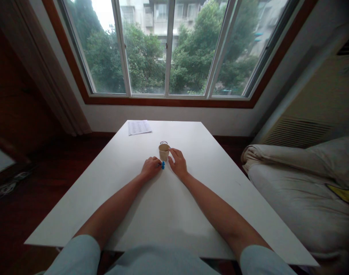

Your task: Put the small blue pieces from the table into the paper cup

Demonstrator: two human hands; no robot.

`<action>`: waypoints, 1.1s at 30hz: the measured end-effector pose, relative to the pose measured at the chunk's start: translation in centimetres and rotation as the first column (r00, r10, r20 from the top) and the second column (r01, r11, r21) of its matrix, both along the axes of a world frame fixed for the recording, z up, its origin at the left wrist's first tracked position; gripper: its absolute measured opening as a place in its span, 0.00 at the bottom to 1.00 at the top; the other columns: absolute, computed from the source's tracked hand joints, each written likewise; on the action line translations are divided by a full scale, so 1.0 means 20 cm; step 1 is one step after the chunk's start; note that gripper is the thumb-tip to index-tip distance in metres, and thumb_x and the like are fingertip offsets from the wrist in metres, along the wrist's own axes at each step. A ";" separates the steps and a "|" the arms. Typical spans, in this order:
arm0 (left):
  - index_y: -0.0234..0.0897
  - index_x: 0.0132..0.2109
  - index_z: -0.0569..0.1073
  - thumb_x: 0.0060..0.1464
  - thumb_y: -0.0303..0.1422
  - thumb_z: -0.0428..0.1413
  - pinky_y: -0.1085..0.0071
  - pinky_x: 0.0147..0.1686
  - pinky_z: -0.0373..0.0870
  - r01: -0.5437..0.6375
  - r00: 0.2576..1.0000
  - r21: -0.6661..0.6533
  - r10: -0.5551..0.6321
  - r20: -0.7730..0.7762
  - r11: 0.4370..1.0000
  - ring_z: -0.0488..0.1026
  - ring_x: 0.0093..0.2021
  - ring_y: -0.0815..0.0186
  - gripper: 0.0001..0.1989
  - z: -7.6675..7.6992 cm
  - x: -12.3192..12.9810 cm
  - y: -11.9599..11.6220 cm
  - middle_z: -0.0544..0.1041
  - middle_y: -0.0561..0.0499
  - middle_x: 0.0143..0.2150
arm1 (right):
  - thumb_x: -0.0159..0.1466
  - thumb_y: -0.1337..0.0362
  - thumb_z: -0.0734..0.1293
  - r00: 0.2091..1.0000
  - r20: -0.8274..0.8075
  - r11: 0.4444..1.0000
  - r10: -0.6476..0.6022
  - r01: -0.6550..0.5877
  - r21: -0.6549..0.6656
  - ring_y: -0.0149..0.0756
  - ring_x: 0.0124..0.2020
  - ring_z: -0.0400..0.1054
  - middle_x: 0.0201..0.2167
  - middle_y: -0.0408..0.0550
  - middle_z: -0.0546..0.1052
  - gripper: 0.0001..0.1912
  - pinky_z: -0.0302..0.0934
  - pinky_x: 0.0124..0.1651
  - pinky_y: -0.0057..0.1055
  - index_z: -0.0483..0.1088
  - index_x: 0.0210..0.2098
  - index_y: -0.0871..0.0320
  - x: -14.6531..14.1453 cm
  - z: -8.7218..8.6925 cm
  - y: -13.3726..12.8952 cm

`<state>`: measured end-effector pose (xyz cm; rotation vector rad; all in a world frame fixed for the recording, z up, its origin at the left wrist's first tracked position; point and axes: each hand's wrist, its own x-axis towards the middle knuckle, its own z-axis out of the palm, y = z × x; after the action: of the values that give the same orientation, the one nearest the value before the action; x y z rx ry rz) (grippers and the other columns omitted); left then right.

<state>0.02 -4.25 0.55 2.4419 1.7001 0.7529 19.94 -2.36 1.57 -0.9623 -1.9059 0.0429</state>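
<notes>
A tan paper cup (163, 152) stands upright near the middle of the white table. Just in front of it, my left hand (151, 167) has its fingers closed on a small blue object (163, 165), whose exact shape is too small to make out. My right hand (178, 162) is at the cup's right side, thumb and fingers apart, with the fingertips at the rim. Behind the cup lies a small dark-rimmed round item (163, 143), partly hidden by it.
Printed paper sheets (139, 127) lie at the table's back left. The white table (105, 191) ends short of the window wall. A bed or sofa with pale covers (286, 191) stands to the right, and a curtain (57, 76) hangs at the left.
</notes>
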 end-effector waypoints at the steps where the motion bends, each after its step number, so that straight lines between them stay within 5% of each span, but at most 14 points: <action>1: 0.44 0.43 0.81 0.59 0.34 0.58 0.65 0.49 0.66 -0.002 1.000 -0.002 0.002 -0.003 1.000 0.72 0.46 0.60 0.08 0.00 0.00 0.00 0.79 0.49 0.45 | 0.72 0.61 0.59 1.000 0.008 1.000 0.003 -0.004 0.018 0.47 0.62 0.62 0.60 0.57 0.70 0.25 0.60 0.66 0.48 0.63 0.66 0.56 0.00 0.00 0.00; 13: 0.44 0.42 0.82 0.59 0.35 0.58 0.65 0.49 0.66 -0.004 1.000 -0.004 0.004 0.012 1.000 0.72 0.46 0.60 0.08 -0.01 0.00 0.00 0.79 0.49 0.45 | 0.70 0.58 0.62 0.994 0.096 0.998 0.056 -0.056 -0.003 0.47 0.71 0.52 0.69 0.53 0.61 0.30 0.53 0.71 0.51 0.57 0.70 0.53 -0.02 -0.03 0.05; 22: 0.43 0.45 0.79 0.53 0.25 0.57 0.65 0.48 0.66 0.001 0.999 -0.019 0.000 0.046 1.000 0.71 0.47 0.60 0.14 -0.02 -0.01 0.01 0.78 0.50 0.45 | 0.73 0.62 0.58 0.993 0.114 0.992 0.007 0.007 -0.130 0.42 0.49 0.68 0.44 0.53 0.76 0.15 0.62 0.55 0.37 0.75 0.47 0.56 0.02 -0.01 0.01; 27: 0.43 0.44 0.79 0.55 0.27 0.58 0.65 0.48 0.66 -0.016 0.999 -0.007 0.016 0.033 1.000 0.71 0.47 0.60 0.11 -0.01 -0.02 0.01 0.78 0.49 0.45 | 0.71 0.65 0.61 0.941 0.327 0.953 0.085 0.019 -0.303 0.39 0.47 0.68 0.43 0.50 0.77 0.13 0.61 0.51 0.32 0.75 0.50 0.55 0.00 -0.07 0.03; 33: 0.43 0.47 0.80 0.56 0.28 0.57 0.65 0.50 0.66 -0.060 0.998 -0.026 0.061 0.020 0.998 0.71 0.49 0.60 0.13 -0.02 -0.02 0.02 0.78 0.48 0.47 | 0.69 0.66 0.63 0.905 0.407 0.954 0.122 0.006 -0.300 0.39 0.49 0.67 0.45 0.50 0.76 0.17 0.60 0.53 0.32 0.74 0.56 0.52 0.01 -0.10 0.05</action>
<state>-0.34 -3.87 0.22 2.3681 1.7721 0.7553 20.08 -1.29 -0.35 -1.1865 -2.3778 0.1717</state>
